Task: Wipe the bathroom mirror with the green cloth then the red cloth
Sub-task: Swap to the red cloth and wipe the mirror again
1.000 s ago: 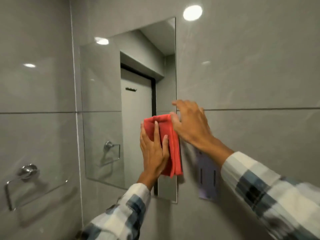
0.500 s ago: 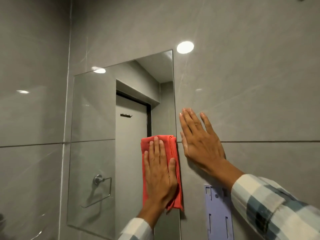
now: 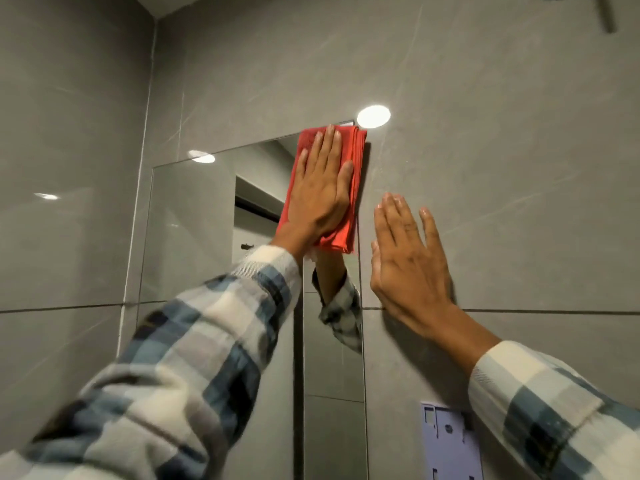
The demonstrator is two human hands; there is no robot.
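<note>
The frameless mirror (image 3: pixel 194 237) is fixed to the grey tiled wall. A folded red cloth (image 3: pixel 349 188) lies flat against the mirror's top right corner, its upper edge reaching the mirror's top edge. My left hand (image 3: pixel 320 192) presses on it with the palm flat and the fingers pointing up. My right hand (image 3: pixel 405 258) rests flat on the wall tile just right of the mirror's edge, fingers spread, holding nothing. No green cloth shows in the head view.
A pale purple plastic wall bracket (image 3: pixel 450 445) sits low on the wall under my right forearm. A metal fitting (image 3: pixel 606 12) hangs at the top right. The side wall (image 3: pixel 69 168) meets the mirror wall at a corner on the left.
My left hand has slid the red cloth up the mirror's right side, from mid-height to the top right corner. My right hand stays flat on the wall tile.
</note>
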